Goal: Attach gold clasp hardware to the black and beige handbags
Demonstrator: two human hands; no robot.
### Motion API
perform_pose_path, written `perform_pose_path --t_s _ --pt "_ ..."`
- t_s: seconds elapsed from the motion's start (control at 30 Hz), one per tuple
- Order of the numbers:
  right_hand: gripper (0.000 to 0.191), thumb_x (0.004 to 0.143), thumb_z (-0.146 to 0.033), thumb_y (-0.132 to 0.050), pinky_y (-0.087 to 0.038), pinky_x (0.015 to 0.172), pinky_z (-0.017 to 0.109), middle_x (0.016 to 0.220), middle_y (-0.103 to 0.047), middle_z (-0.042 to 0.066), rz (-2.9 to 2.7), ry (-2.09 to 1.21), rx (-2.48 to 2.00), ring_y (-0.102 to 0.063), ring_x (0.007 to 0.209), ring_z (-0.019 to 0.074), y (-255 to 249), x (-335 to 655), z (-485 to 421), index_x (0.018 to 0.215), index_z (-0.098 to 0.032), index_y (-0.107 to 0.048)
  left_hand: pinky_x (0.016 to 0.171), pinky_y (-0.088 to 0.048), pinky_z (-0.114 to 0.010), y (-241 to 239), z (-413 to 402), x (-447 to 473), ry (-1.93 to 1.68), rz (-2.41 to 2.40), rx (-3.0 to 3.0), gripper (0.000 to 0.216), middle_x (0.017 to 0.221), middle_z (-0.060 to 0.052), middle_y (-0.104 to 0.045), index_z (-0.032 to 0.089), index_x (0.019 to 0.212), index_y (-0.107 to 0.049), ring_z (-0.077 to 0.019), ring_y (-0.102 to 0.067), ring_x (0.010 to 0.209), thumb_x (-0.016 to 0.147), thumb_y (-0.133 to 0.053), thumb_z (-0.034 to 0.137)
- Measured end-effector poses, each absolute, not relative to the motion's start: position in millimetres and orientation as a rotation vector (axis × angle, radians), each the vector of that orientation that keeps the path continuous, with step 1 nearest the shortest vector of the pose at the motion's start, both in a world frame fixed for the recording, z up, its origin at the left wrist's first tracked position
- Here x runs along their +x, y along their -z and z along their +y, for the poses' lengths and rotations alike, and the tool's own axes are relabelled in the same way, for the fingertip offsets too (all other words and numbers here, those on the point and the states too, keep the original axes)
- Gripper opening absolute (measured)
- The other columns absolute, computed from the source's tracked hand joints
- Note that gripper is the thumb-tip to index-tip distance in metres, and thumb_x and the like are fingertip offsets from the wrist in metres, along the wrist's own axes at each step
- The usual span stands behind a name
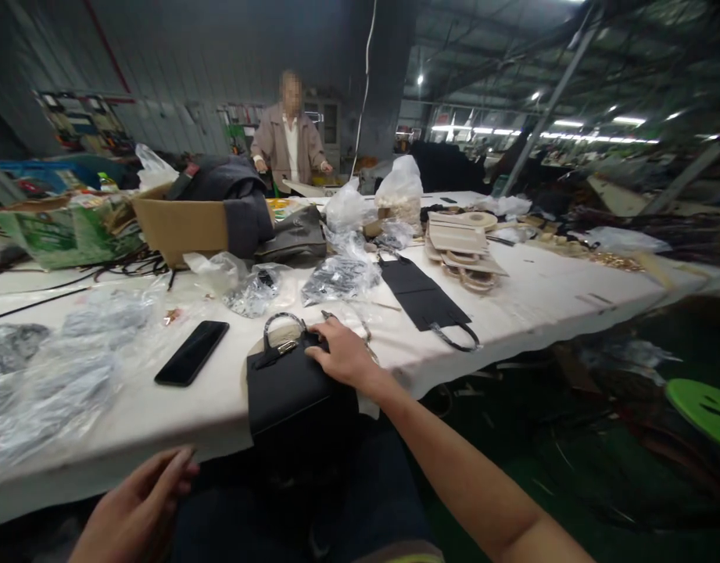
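Right hand (pixel 343 356): fingers pressed flat on bag (pixel 292 399), steadying it at table (pixel 541 297) edge; left hand (pixel 140 504) loosely spread, empty.

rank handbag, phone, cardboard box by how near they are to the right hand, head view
1. black handbag, under the right hand, touching it
2. black phone, to its left, lying flat
3. cardboard box, far back left
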State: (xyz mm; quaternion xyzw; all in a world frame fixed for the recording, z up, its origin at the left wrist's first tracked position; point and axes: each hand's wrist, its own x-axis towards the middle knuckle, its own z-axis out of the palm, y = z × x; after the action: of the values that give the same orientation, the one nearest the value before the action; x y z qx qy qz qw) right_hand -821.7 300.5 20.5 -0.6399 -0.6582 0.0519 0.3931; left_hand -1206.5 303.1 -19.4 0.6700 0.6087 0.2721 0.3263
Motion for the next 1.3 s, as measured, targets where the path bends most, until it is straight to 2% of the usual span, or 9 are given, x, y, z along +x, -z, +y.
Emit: perform_pose_path --t_s 0.13,0.3,0.5,0.7,0.83,0.93,1.03,1.13,1.3 --pt "0.06 0.092 -0.048 -0.093 -0.057 0.1 0.043 0.129 -0.066 0.014 -1.62 -0.152 -1.802 -0.07 0.112 0.031 -5.0 -832.8 312.8 0.142 -0.022 -0.072 0.096 -0.065 -0.053 -18.4 353.3 -1131.1 -0.837 1.437 2.033 0.069 0.12 -0.016 -0.083 0.022 0.118 -0.08 -0.0386 -0.078 0.107 0.077 -0.068 0.076" --pt "0.06 0.087 -0.047 -0.097 -0.055 0.106 0.041 0.128 -0.066 0.01 -1.533 -0.256 -1.705 -0.07 0.115 0.028 12.4 -826.8 319.7 0.137 -0.023 -0.076 0.119 -0.05 -0.06 -21.0 395.0 -1057.8 -0.806 1.349 2.361 0.054 0.126 -0.021 -0.072 0.018 0.114 -0.077 -0.0419 -0.065 0.129 0.08 -0.067 0.058" --pt "0.056 0.078 -0.044 -0.102 -0.055 0.101 0.039 0.12 -0.069 0.006 -1.44 -0.336 -1.64 -0.069 0.109 0.0253 15.3 -823.9 325.5 0.123 -0.02 -0.077 0.119 -0.047 -0.06 -3.7 408.0 -1044.8 -0.789 1.464 2.329 0.048 0.137 -0.021 -0.063 0.022 0.097 -0.072 -0.0443 -0.058 0.133 0.075 -0.073 0.064" --pt "0.048 0.079 -0.043 -0.101 -0.052 0.093 0.036 0.111 -0.071 0.004 -1.381 -0.347 -1.567 -0.067 0.102 0.0233 21.9 -817.8 330.7 0.112 -0.02 -0.074 0.11 -0.052 -0.049 -13.2 416.1 -1061.3 -0.848 1.233 1.991 0.043 0.123 -0.016 -0.076 0.027 0.069 -0.047 -0.0349 -0.069 0.117 0.082 -0.07 0.061" --pt "0.032 0.088 -0.038 -0.093 -0.048 0.089 0.034 0.102 -0.07 0.002 -1.379 -0.296 -1.499 -0.065 0.097 0.0224 25.8 -818.4 331.1 0.103 -0.02 -0.072 0.111 -0.051 -0.05 -8.5 411.2 -1061.2 -0.929 1.245 2.049 0.03 0.118 -0.014 -0.075 0.024 0.087 -0.064 -0.0343 -0.069 0.116 0.08 -0.069 0.053" --pt "0.02 0.095 -0.033 -0.086 -0.048 0.09 0.034 0.098 -0.068 0.001 -1.339 -0.248 -1.457 -0.064 0.096 0.0225 28.1 -820.9 329.8 0.098 -0.021 -0.069 0.113 -0.051 -0.05 -4.8 408.8 -1057.6 -0.935 1.28 2.107 0.037 0.118 -0.013 -0.073 0.021 0.105 -0.072 -0.0342 -0.067 0.117 0.079 -0.065 0.046" --pt "0.014 0.099 -0.03 -0.079 -0.05 0.097 0.036 0.108 -0.066 0.005 -1.325 -0.186 -1.407 -0.065 0.103 0.024 31.5 -822.5 328.6 0.102 -0.022 -0.068 0.108 -0.053 -0.048 -5.0 408.0 -1054.6 -0.996 1.309 2.112 0.035 0.113 -0.013 -0.072 0.021 0.099 -0.071 -0.0329 -0.067 0.111 0.088 -0.058 0.051" --pt "0.014 0.102 -0.027 -0.075 -0.051 0.107 0.039 0.123 -0.065 0.009 -1.355 -0.133 -1.381 -0.065 0.116 0.0266 33.9 -823.1 327.6 0.114 -0.023 -0.068 0.095 -0.054 -0.044 -8.8 406.8 -1052.5 -1.034 1.358 2.136 0.039 0.093 -0.011 -0.07 0.024 0.083 -0.065 -0.0312 -0.067 0.098 0.097 -0.048 0.056" --pt "0.012 0.109 -0.026 -0.066 -0.053 0.108 0.042 0.122 -0.07 0.01 -1.41 -0.063 -1.38 -0.066 0.118 0.0285 28.5 -826.9 320.3 0.12 -0.023 -0.067 0.088 -0.052 -0.043 -22.7 396.7 -1051.9 -0.986 1.465 2.295 0.033 0.082 -0.012 -0.067 0.027 0.068 -0.058 -0.0332 -0.065 0.092 0.092 -0.052 0.05"
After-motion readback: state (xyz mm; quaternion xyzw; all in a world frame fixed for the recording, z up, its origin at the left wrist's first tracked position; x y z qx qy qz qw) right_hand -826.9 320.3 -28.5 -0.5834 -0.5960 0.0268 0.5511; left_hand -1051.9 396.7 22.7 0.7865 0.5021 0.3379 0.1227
